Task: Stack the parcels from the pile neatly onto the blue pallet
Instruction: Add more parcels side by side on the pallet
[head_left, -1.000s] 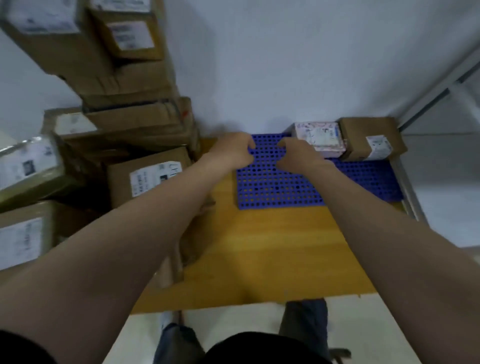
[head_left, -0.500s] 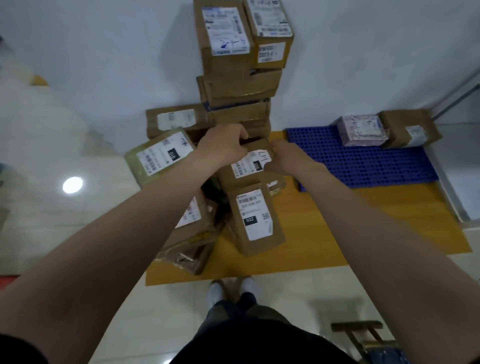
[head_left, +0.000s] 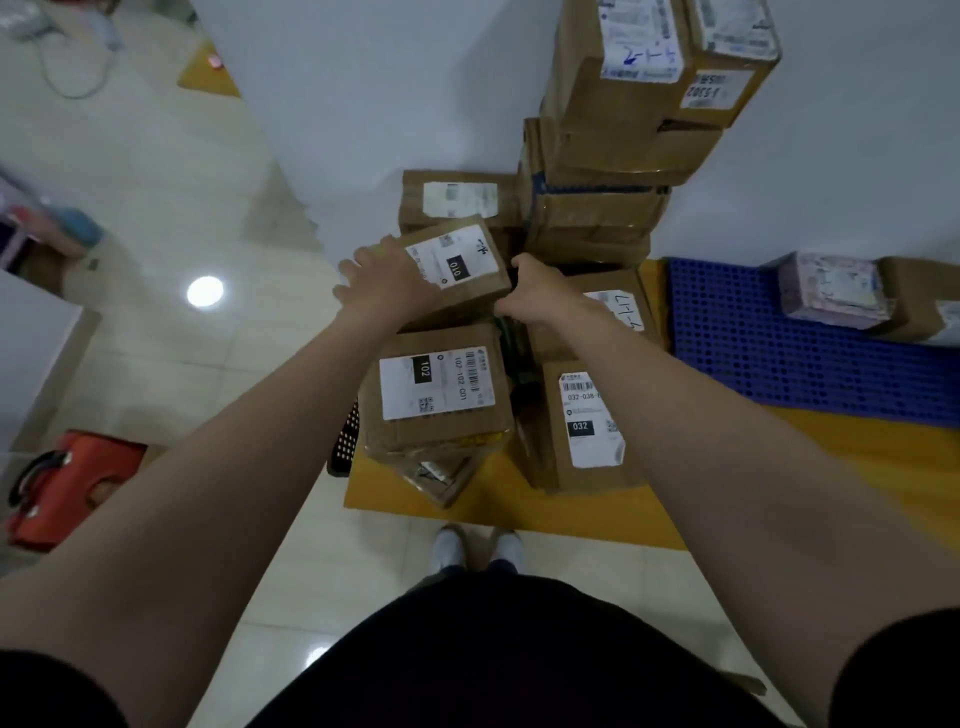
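My left hand (head_left: 387, 286) presses on the left side of a brown parcel (head_left: 467, 270) with a white label marked 010. My right hand (head_left: 537, 293) clasps the same parcel's right edge, so it sits between both hands on top of the pile. Below it lie a parcel marked 102 (head_left: 441, 395) and one marked 032 (head_left: 584, 426). A tall stack of brown parcels (head_left: 623, 130) rises behind against the wall. The blue pallet (head_left: 769, 358) lies to the right, carrying a pinkish parcel (head_left: 831, 291) and a brown parcel (head_left: 917, 299) at its far edge.
Pile and pallet rest on a yellow board (head_left: 597, 514) on the tiled floor. A white wall stands behind. An orange bag (head_left: 67, 488) lies on the floor at left. A black perforated piece (head_left: 347, 436) leans at the pile's left. My white shoes (head_left: 478, 545) are at the board's near edge.
The view has swung left from the pallet to the pile. Both hands moved from over the pallet to the 010 parcel and took hold of its two sides.
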